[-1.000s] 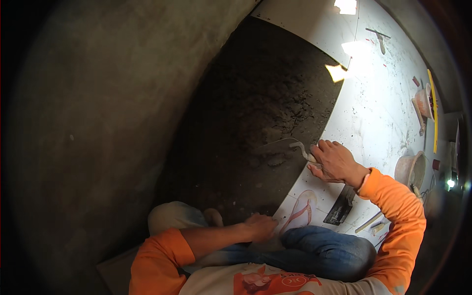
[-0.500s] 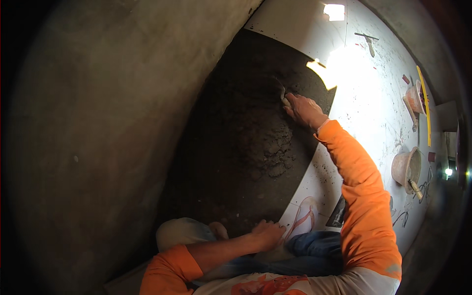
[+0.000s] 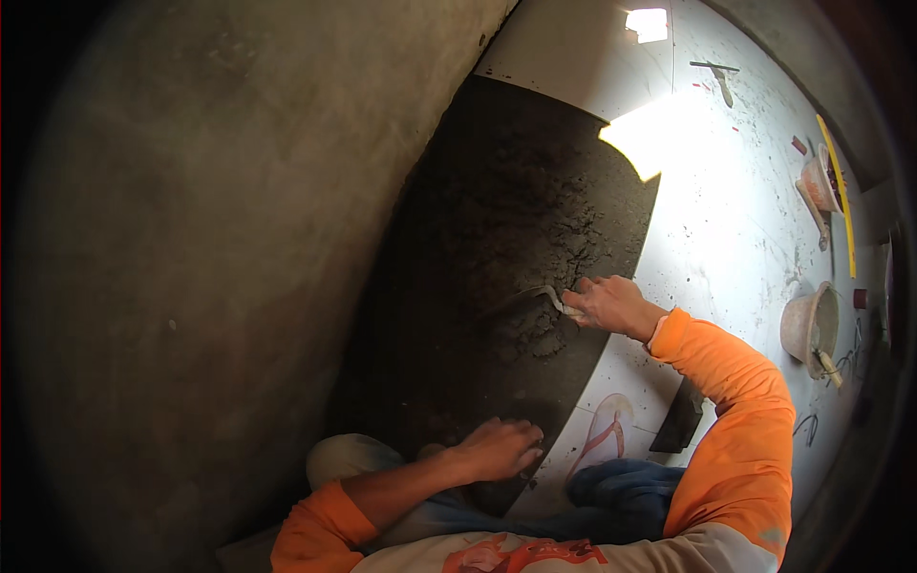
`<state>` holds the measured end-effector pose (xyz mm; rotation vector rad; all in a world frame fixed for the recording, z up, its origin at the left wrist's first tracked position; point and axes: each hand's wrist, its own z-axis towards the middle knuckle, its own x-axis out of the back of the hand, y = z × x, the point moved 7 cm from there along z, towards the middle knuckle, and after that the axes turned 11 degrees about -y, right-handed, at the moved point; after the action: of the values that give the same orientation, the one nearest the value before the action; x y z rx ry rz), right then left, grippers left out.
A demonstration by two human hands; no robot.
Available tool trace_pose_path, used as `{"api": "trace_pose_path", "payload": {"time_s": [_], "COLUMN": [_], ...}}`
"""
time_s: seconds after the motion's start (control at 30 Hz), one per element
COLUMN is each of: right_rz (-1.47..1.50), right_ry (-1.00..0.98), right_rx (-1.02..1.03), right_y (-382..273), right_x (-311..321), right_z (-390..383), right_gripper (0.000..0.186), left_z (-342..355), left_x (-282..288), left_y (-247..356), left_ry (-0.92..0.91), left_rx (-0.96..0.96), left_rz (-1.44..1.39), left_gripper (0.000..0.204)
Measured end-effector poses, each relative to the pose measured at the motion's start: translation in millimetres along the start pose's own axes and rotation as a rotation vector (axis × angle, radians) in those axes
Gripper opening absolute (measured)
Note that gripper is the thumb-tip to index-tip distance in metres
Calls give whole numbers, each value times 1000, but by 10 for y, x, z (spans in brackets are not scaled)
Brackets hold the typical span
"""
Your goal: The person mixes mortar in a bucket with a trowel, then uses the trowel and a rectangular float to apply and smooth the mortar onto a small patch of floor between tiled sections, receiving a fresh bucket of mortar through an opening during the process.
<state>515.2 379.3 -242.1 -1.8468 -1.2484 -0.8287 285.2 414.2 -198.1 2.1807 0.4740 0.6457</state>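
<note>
My right hand is wrapped round the handle of a trowel. The trowel's curved metal neck reaches left, and its dark blade is hard to make out against the grey, damp mortar. Crumbly lumps of mortar lie just beyond the right hand. My left hand is held in front of my left knee, fingers curled in, over the near part of the mortar bed. Nothing shows in it.
A bare wall rises along the left. White floor tiles border the mortar at the far end and right. A bucket, a smaller tub, a yellow straightedge, a T-shaped tool and a flip-flop are there.
My right hand has drawn the trowel nearer across the mortar. The left hand has lifted slightly away from beside the flip-flop. The view has shifted a little.
</note>
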Motion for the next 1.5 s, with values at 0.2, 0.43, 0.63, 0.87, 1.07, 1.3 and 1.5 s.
{"api": "trace_pose_path", "payload": {"time_s": [0.2,0.43,0.63,0.87,1.07,1.3,1.5], "right_rz": [93,348,359,372,431,816,825], "right_ry": [142,376,465,358,395,428,437], "right_rx": [-217,-409,-191,-218,-339,-400,-140], "right_y": [708,1397,1028,1191,1450,1746,1521], "right_x": [420,685,928,522,783,1017,957], "right_z": [558,1319,963,944,1622,2064,2410], "right_gripper": [28,32,31,28,25,31,38], "left_z": [-1399,-3664,-4566,-4398,-4294,-4412,-4268], "left_x": [1431,2267,2563,2627,2625,2601,2583], "left_y": [335,1316,1749,1755,1792,1801,1869], "left_ry": [973,989,584,581,588,500,522], "left_rx": [157,937,1264,1276,1292,1361,1265], "left_rz": [266,1539,2011,2066,1980,1928,1966], "left_gripper": [25,30,45,59,67,68,71]}}
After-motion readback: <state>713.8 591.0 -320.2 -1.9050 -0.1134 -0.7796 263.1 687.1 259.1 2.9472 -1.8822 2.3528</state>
